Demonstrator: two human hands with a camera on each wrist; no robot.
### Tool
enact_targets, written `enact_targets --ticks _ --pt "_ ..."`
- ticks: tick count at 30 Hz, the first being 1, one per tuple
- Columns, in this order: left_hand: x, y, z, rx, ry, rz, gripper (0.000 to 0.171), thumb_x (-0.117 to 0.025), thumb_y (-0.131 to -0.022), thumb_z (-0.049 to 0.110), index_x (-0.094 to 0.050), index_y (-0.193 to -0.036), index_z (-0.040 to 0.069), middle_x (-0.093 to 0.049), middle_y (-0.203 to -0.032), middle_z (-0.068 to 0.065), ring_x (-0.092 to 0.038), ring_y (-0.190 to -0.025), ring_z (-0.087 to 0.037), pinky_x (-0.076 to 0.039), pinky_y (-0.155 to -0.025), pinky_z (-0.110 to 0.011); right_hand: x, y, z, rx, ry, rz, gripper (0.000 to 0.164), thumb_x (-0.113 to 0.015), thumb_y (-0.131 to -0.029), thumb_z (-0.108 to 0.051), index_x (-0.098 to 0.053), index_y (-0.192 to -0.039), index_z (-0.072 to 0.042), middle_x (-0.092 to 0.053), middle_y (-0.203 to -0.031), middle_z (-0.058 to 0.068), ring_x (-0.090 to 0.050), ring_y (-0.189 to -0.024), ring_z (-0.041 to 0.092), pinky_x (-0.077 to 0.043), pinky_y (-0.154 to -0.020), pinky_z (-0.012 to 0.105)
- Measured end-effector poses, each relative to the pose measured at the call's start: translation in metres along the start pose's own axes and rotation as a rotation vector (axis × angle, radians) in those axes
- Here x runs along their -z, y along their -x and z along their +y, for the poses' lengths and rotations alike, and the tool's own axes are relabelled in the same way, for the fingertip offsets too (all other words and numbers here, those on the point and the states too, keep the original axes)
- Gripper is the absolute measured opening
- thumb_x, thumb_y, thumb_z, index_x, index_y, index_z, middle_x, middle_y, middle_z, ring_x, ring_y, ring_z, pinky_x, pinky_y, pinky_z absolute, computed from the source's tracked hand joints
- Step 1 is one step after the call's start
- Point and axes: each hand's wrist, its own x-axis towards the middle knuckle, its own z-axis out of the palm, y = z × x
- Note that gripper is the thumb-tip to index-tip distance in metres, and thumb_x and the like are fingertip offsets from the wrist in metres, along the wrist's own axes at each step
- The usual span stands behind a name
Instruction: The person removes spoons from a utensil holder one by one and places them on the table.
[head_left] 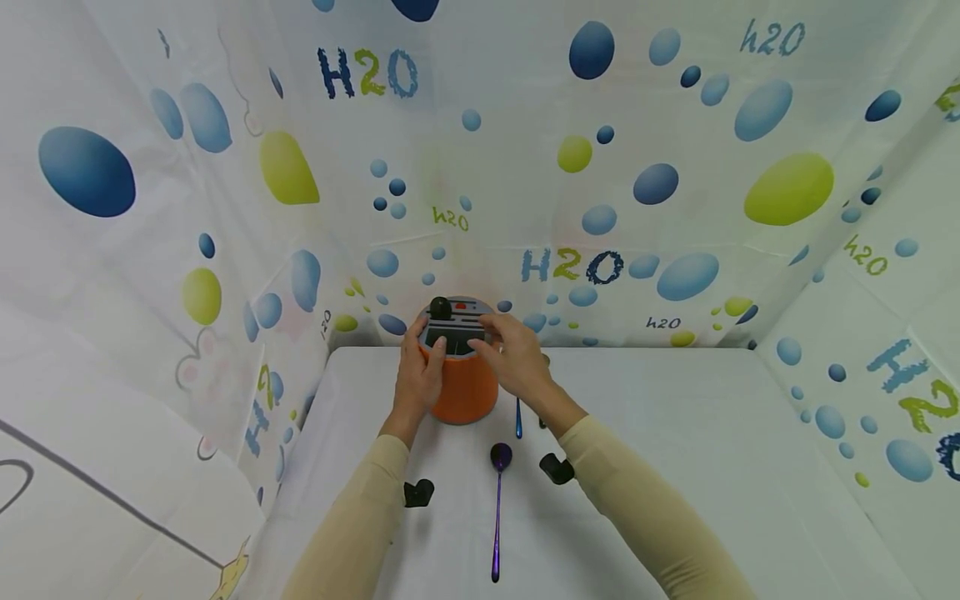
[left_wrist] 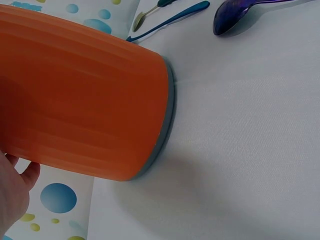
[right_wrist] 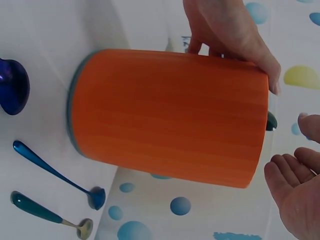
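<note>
An orange canister (head_left: 465, 396) with a slotted dark top (head_left: 453, 340) and a grey base rim (left_wrist: 167, 115) stands upright at the back of the table. A round black knob (head_left: 440, 307) sticks up from its top. My left hand (head_left: 417, 375) grips the canister's left side near the rim, thumb over the edge. Beside the upper right rim is my right hand (head_left: 517, 358). In the right wrist view, the fingers of this right hand (right_wrist: 297, 195) are loosely bent, apart from the canister and holding nothing.
A purple spoon (head_left: 500, 458) lies on the white table (head_left: 637, 433) in front of the canister. To its right lie a blue spoon (right_wrist: 55, 172) and a green-handled spoon (right_wrist: 37, 207). A patterned sheet (head_left: 487, 192) rises behind the table.
</note>
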Motion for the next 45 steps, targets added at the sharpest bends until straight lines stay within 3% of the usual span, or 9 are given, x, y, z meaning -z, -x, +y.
enact_targets --ticks 7,17,30,45 --pt "-0.001 -0.001 -0.002 -0.013 -0.006 0.001 0.064 -0.042 -0.107 0.055 -0.026 -0.162 0.026 -0.034 -0.164 -0.01 -0.042 -0.145 -0.032 -0.037 -0.121 -0.055 -0.002 -0.003 0.001 -0.01 -0.02 -0.02 0.047 -0.074 -0.097 -0.018 -0.061 -0.139 -0.001 -0.065 -0.134 0.019 -0.066 -0.122 0.032 -0.055 -0.104 0.044" --pt "0.0 -0.003 -0.003 -0.018 -0.007 -0.002 0.064 -0.042 -0.107 0.056 -0.025 -0.162 0.027 -0.032 -0.166 -0.01 -0.041 -0.147 -0.033 -0.036 -0.121 -0.056 -0.007 -0.014 0.001 0.011 0.013 -0.026 0.046 -0.074 -0.098 -0.02 -0.061 -0.139 -0.003 -0.067 -0.132 0.018 -0.068 -0.113 0.03 -0.06 -0.093 0.041" --pt "0.001 -0.002 -0.001 0.003 -0.013 -0.004 0.064 -0.043 -0.107 0.055 -0.026 -0.162 0.026 -0.032 -0.166 -0.01 -0.041 -0.148 -0.033 -0.036 -0.121 -0.055 -0.018 -0.027 0.003 0.007 -0.02 -0.004 0.043 -0.072 -0.099 -0.018 -0.062 -0.138 -0.002 -0.068 -0.131 0.017 -0.068 -0.119 0.029 -0.057 -0.101 0.041" --pt "0.0 0.0 0.0 0.018 -0.006 0.002 0.064 -0.043 -0.107 0.054 -0.028 -0.161 0.024 -0.033 -0.164 -0.013 -0.044 -0.144 -0.035 -0.037 -0.12 -0.057 -0.036 -0.042 0.01 0.026 0.01 0.004 0.04 -0.069 -0.102 -0.02 -0.062 -0.138 -0.005 -0.066 -0.133 0.014 -0.067 -0.118 0.026 -0.057 -0.101 0.039"
